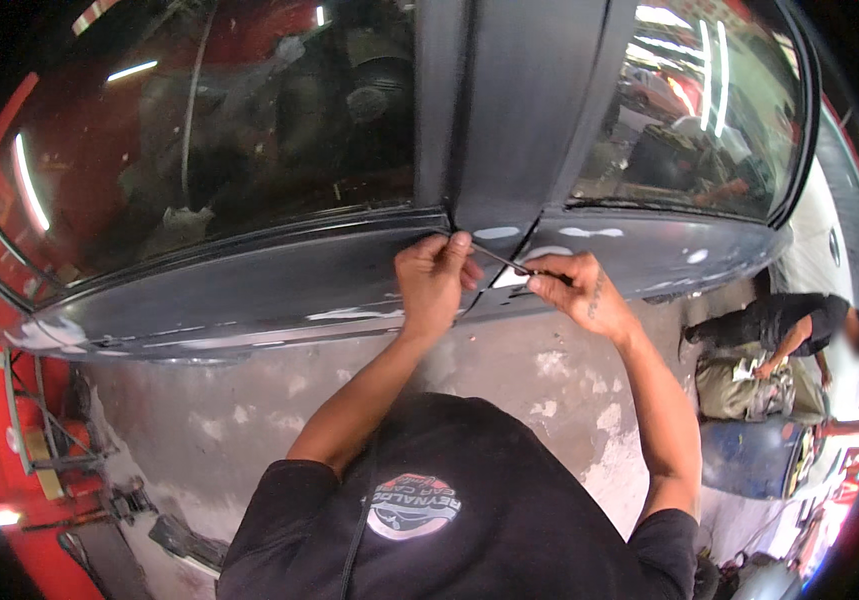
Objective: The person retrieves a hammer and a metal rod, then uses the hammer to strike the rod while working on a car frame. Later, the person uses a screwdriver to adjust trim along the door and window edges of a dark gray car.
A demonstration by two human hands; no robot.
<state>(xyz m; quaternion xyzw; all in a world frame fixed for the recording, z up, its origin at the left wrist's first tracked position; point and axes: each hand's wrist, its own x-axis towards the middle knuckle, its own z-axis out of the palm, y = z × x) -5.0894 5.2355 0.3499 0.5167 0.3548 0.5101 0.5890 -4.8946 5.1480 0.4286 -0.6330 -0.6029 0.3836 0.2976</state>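
A slim metal rod (499, 259), looking like a screwdriver shaft, spans the gap between my hands in front of a dark grey car door (179, 290). My left hand (434, 278) pinches its left end just below the base of the door pillar, by the window's lower corner. My right hand (581, 290) is closed around the other end, and its fingers hide any handle. Below the rod, beside the right fingertips, a bright white patch (512, 279) shows at the seam between the two doors. What the rod's left tip touches is hidden by my left fingers.
Pale filler patches (589, 232) mark the door panels. Dark windows (299, 120) flank the pillar. At right, another person (799, 325) bends by a khaki bundle (744, 385) near a blue drum (749, 458). A metal frame (39, 420) stands at left on the worn floor.
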